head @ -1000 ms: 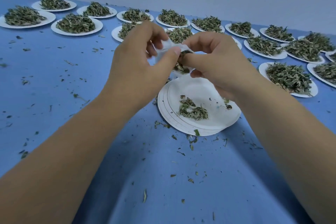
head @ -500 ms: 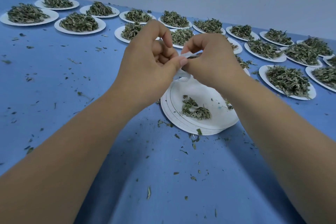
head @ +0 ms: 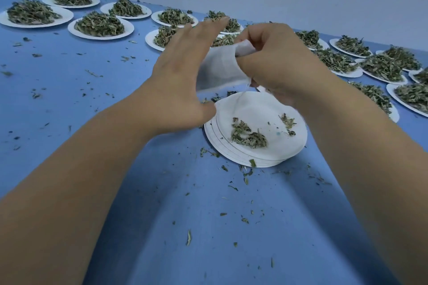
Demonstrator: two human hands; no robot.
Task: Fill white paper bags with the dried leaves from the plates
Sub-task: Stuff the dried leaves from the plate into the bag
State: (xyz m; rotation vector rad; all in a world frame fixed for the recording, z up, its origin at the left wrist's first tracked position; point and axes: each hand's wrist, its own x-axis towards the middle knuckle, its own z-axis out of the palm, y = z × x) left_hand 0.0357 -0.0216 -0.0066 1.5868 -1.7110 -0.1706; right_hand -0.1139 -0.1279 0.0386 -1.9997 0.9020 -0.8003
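Under the right hand [head: 278,65], a stack of round white paper plates [head: 231,157] holds few dried green leaves [head: 249,137], evidently placed to catch spillage. That hand pinches the small white paper bag [head: 220,69] at its mouth. The left hand [head: 183,81], fingers straight, flanks it, likely steadying; beyond both, heaped plates [head: 102,37] wait.

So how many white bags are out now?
1: the white paper bag, pinched in the right hand above the near plate. Others may lie out of view.
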